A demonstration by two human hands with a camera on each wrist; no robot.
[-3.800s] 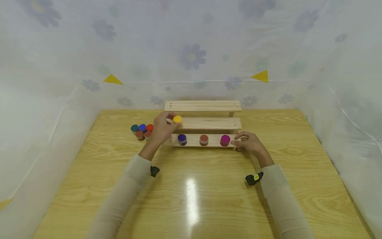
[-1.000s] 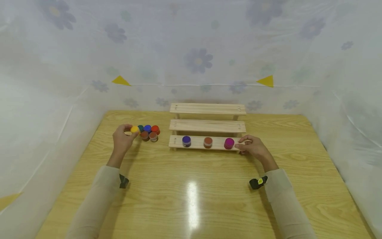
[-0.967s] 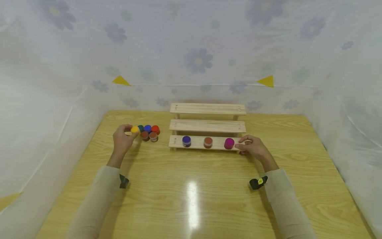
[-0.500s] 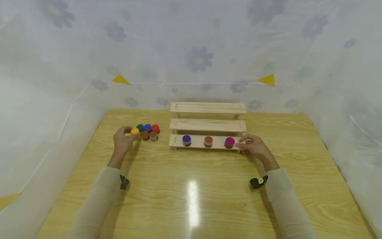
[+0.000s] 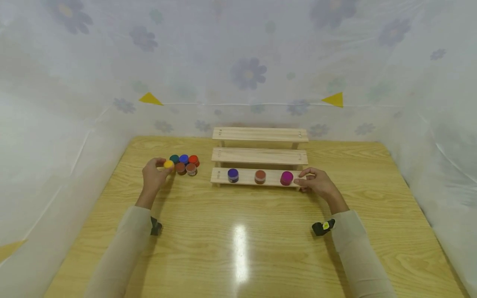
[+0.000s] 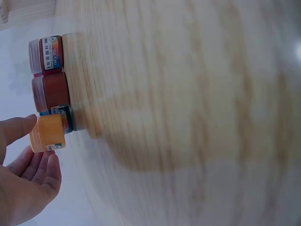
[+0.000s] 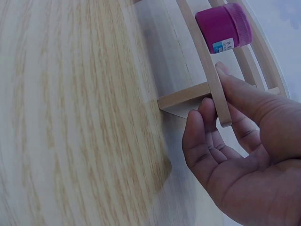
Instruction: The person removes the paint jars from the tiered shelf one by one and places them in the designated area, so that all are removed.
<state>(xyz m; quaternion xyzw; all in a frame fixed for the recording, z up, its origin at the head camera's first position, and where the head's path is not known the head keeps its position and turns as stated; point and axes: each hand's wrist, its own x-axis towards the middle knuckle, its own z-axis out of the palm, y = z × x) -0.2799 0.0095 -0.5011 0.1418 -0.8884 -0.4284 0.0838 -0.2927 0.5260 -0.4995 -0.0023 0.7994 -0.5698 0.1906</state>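
Note:
Between thumb and fingers, my left hand [image 5: 153,176] pinches a yellow paint jar [image 5: 169,164] at the left end of a small cluster of jars. In the left wrist view this jar [image 6: 49,133] overlaps a dark green jar [image 6: 68,117], with brown jars beyond. My right hand [image 5: 316,182] holds the right end of the lowest step of a three-step wooden rack [image 5: 246,177]. The right wrist view has the thumb on top of the board [image 7: 214,87] and fingers below it. Close to that thumb stands a magenta jar [image 5: 286,178].
An orange-brown jar [image 5: 260,176] and a purple jar [image 5: 233,175] stand on the same lowest step. Blue [image 5: 184,159] and red [image 5: 193,160] jars stand in the left cluster. Behind the wooden table [image 5: 208,231] hangs a flowered white sheet [image 5: 208,62].
My left hand has carried the yellow jar from in front of the middle step leftward to the jar cluster, then nearly stopped there. My right hand stays on the rack's end.

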